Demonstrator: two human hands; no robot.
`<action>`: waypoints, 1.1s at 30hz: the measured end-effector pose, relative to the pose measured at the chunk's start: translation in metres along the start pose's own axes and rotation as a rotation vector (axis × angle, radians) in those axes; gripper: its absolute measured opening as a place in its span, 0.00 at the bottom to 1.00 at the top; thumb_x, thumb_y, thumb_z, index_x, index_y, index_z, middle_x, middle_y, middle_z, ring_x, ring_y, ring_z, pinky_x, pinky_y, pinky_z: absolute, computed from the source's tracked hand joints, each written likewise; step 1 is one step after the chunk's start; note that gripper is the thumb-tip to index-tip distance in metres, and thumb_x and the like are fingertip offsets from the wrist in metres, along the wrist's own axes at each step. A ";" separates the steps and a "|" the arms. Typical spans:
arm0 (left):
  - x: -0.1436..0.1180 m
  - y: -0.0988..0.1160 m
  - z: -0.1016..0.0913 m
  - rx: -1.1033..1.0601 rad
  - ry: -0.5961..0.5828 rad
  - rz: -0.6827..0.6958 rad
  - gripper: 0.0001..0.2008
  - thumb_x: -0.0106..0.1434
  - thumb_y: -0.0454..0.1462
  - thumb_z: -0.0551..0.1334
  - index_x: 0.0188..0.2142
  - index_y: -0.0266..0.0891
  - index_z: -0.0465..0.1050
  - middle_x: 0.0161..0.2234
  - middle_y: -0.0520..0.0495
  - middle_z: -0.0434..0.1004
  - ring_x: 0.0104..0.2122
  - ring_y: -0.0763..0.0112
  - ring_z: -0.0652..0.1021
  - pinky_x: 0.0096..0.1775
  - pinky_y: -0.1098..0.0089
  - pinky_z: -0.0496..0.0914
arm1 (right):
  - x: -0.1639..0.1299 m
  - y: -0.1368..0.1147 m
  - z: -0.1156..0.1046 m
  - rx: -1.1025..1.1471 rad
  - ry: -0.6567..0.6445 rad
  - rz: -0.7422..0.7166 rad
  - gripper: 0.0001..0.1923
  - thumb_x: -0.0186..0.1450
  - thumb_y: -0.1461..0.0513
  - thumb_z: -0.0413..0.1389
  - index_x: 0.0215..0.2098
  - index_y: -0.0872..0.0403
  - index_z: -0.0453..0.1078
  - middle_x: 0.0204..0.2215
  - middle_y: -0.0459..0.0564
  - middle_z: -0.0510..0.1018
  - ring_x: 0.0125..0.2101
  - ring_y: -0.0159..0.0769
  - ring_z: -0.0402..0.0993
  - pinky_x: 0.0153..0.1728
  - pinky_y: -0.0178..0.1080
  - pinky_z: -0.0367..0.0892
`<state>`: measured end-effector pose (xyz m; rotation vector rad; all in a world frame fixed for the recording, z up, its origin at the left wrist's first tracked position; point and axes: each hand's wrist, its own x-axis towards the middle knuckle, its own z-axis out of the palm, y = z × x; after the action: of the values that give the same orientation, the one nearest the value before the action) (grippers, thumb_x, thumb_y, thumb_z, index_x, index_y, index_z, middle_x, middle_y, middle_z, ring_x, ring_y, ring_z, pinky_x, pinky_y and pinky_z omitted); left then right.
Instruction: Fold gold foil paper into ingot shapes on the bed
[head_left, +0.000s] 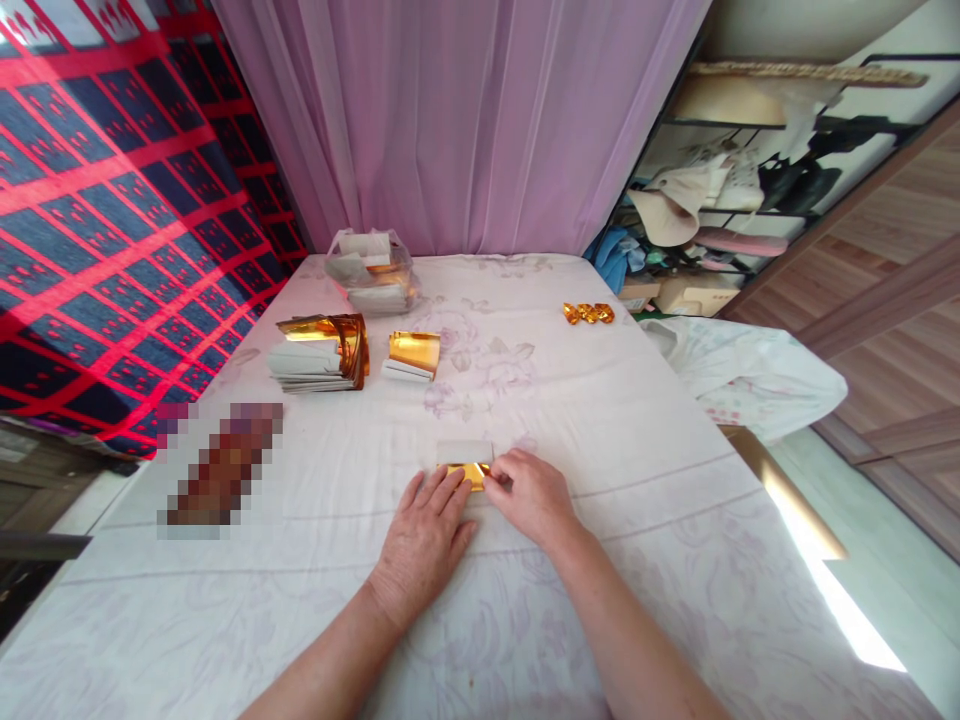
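Observation:
A small sheet of gold foil paper (466, 468) lies on the white floral cloth (600, 420), its pale back flap folded up toward the far side. My left hand (424, 535) rests flat with its fingers pressing the sheet's left part. My right hand (531, 493) pinches the sheet's right edge between thumb and fingers. Most of the gold face is hidden under both hands.
A stack of gold and white sheets (321, 352) and a smaller pile (412, 354) lie at the far left. Behind them is a clear plastic bag of sheets (373, 272). Folded gold pieces (589, 313) sit far right. A blurred patch (217, 470) lies left. The bed edge drops at right.

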<state>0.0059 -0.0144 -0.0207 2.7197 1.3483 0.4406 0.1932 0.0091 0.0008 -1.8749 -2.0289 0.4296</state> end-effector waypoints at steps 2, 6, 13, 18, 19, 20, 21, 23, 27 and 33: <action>0.000 0.000 0.001 0.001 -0.001 0.000 0.21 0.69 0.43 0.54 0.58 0.39 0.66 0.59 0.44 0.69 0.60 0.56 0.67 0.59 0.51 0.61 | 0.000 0.000 0.000 0.003 0.000 0.002 0.07 0.60 0.63 0.57 0.24 0.51 0.71 0.27 0.43 0.76 0.29 0.29 0.70 0.30 0.32 0.55; 0.000 0.000 0.001 0.002 0.002 -0.006 0.21 0.69 0.43 0.54 0.58 0.40 0.66 0.59 0.44 0.69 0.60 0.56 0.67 0.59 0.51 0.61 | 0.000 0.001 0.001 0.000 0.001 0.004 0.07 0.60 0.63 0.57 0.24 0.51 0.70 0.27 0.43 0.75 0.29 0.30 0.70 0.30 0.33 0.56; 0.001 0.000 0.001 0.011 -0.018 -0.008 0.20 0.68 0.43 0.54 0.58 0.40 0.66 0.59 0.44 0.69 0.60 0.55 0.67 0.59 0.51 0.61 | -0.001 0.003 0.002 0.046 0.033 0.023 0.07 0.58 0.64 0.59 0.35 0.51 0.67 0.31 0.43 0.76 0.32 0.33 0.72 0.32 0.33 0.59; 0.001 0.000 0.001 0.016 -0.022 -0.007 0.20 0.69 0.43 0.54 0.58 0.40 0.67 0.60 0.44 0.68 0.60 0.55 0.67 0.59 0.51 0.61 | -0.002 0.003 -0.001 0.072 0.006 -0.014 0.06 0.59 0.64 0.59 0.35 0.50 0.68 0.32 0.42 0.76 0.32 0.31 0.72 0.33 0.33 0.59; 0.001 0.000 0.001 0.016 -0.022 -0.007 0.20 0.69 0.43 0.54 0.58 0.40 0.67 0.59 0.44 0.69 0.60 0.56 0.67 0.60 0.51 0.61 | -0.002 0.003 -0.002 0.067 -0.004 -0.019 0.05 0.59 0.64 0.59 0.35 0.50 0.69 0.33 0.43 0.76 0.32 0.31 0.72 0.33 0.33 0.59; 0.001 0.000 0.001 0.015 -0.021 -0.007 0.20 0.69 0.43 0.54 0.57 0.40 0.67 0.59 0.44 0.69 0.60 0.56 0.67 0.60 0.51 0.61 | -0.003 0.002 -0.003 0.058 -0.014 -0.023 0.04 0.60 0.64 0.58 0.34 0.50 0.70 0.33 0.43 0.75 0.32 0.31 0.72 0.33 0.33 0.59; 0.001 0.000 0.001 0.014 -0.019 -0.007 0.20 0.69 0.43 0.54 0.57 0.40 0.67 0.59 0.44 0.69 0.60 0.56 0.67 0.60 0.51 0.61 | -0.003 0.002 -0.004 0.047 -0.022 -0.028 0.02 0.61 0.63 0.58 0.34 0.49 0.70 0.33 0.43 0.75 0.33 0.31 0.72 0.33 0.33 0.59; 0.001 0.001 0.001 0.012 -0.022 -0.012 0.20 0.69 0.43 0.54 0.57 0.40 0.67 0.59 0.43 0.69 0.60 0.56 0.67 0.60 0.51 0.61 | -0.003 0.002 -0.004 0.027 -0.029 -0.037 0.02 0.62 0.63 0.57 0.33 0.49 0.72 0.33 0.44 0.76 0.33 0.31 0.72 0.33 0.33 0.59; 0.001 0.001 0.000 0.017 -0.036 -0.012 0.20 0.69 0.43 0.54 0.57 0.40 0.67 0.59 0.44 0.69 0.60 0.57 0.67 0.60 0.51 0.61 | -0.003 0.001 -0.003 -0.011 -0.017 -0.042 0.03 0.64 0.62 0.56 0.33 0.49 0.73 0.34 0.45 0.76 0.33 0.32 0.72 0.33 0.34 0.59; 0.000 -0.005 -0.003 0.028 -0.071 0.035 0.23 0.69 0.45 0.54 0.60 0.40 0.64 0.60 0.44 0.67 0.61 0.58 0.66 0.60 0.53 0.60 | -0.005 -0.003 -0.001 -0.072 0.005 -0.049 0.04 0.62 0.58 0.60 0.33 0.50 0.71 0.33 0.45 0.75 0.33 0.33 0.72 0.34 0.35 0.59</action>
<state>0.0013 -0.0113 -0.0191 2.7570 1.3008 0.3271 0.1914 0.0038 0.0024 -1.8603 -2.1082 0.3427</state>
